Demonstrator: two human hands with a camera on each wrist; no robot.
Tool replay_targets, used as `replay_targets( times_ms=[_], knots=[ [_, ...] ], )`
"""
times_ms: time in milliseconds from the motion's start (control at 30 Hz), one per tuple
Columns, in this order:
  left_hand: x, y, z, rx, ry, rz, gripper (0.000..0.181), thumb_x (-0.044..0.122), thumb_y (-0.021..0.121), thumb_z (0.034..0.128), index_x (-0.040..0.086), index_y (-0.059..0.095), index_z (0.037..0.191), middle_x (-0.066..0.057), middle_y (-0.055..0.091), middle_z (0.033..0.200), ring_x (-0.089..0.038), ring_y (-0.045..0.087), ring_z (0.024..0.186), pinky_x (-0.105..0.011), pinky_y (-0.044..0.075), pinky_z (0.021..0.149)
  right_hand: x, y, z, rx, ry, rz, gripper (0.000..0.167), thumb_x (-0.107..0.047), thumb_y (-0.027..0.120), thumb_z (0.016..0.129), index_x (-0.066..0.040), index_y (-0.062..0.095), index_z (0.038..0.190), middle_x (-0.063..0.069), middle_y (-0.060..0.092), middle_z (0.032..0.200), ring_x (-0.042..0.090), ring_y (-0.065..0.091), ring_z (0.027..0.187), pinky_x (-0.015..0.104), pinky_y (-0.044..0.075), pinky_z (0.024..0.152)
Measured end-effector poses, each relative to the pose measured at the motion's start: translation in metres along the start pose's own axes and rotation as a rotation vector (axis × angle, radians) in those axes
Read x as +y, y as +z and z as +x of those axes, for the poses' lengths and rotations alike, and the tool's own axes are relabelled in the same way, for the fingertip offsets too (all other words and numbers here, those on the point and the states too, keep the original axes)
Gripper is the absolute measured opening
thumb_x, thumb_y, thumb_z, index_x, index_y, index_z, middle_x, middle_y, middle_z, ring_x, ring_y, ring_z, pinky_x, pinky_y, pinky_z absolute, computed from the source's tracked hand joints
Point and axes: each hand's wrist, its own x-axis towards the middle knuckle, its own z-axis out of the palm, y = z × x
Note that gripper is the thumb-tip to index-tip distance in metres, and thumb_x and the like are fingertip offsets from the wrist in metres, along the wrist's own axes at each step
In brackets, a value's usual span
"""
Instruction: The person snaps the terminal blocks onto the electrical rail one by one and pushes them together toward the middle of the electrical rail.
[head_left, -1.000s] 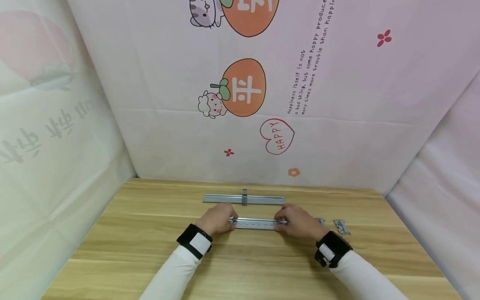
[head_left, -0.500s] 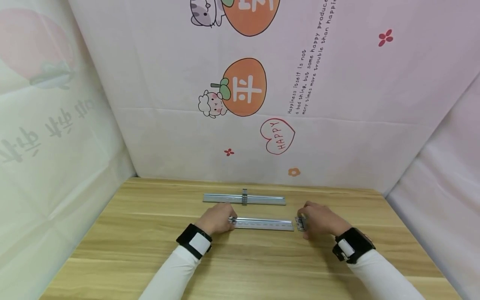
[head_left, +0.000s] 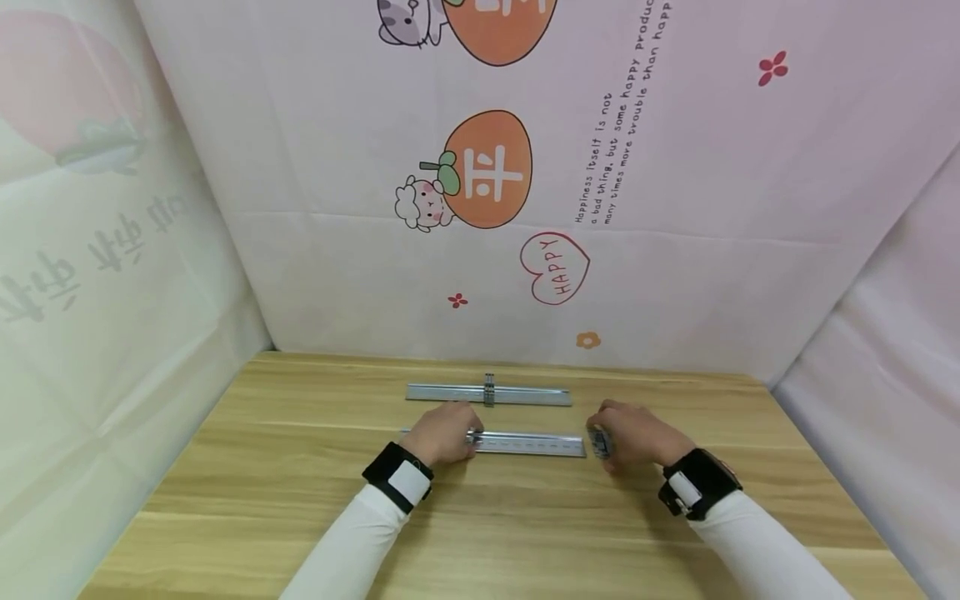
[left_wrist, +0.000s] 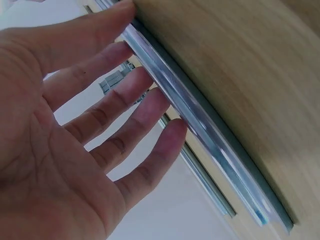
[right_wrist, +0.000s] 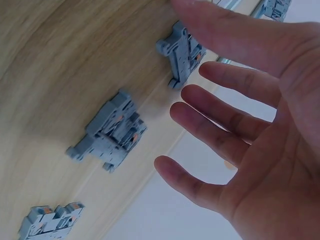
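Observation:
Across the near metal rail (head_left: 528,444) lies my left hand (head_left: 444,435), thumb on one side and fingertips along the other, pinching it. The left wrist view shows the thumb and fingers at the edges of this rail (left_wrist: 192,112). Something small sits at the fingertips, too small to identify. Beyond the rail's right end, my right hand (head_left: 633,435) is around a grey block (head_left: 599,442). In the right wrist view, the right hand (right_wrist: 250,110) has extended, spread fingers, its thumb and index finger beside this block (right_wrist: 182,57); firm contact is unclear.
A second rail (head_left: 442,392) lies parallel behind the first, with grey pieces (head_left: 489,390) across its middle. Two more grey blocks (right_wrist: 112,131) (right_wrist: 52,221) rest on the wooden table (head_left: 480,533). Printed cloth (head_left: 337,275) stands behind the table.
My right hand let go of the rail's right end and moved right to the grey block, then slightly left. My left hand shifted a little right along the rail, uncovering its left end.

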Motion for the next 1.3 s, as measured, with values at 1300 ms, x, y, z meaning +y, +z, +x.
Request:
replay_targets(
  times_ms=[1300],
  knots=[
    [0.000, 0.006, 0.001, 0.031, -0.050, -0.052, 0.027, 0.011, 0.085, 0.0806, 0.009, 0.080, 0.107, -0.005, 0.073, 0.113, -0.023, 0.067, 0.105, -0.038, 0.058, 0.084, -0.045, 0.000, 0.038, 0.166, -0.142, 0.248, 0.046, -0.014, 0.084, 0.076, 0.003, 0.068, 0.117, 0.006, 0.070, 0.104, 0.021, 0.066, 0.095, 0.041, 0.057, 0.082]
  ],
)
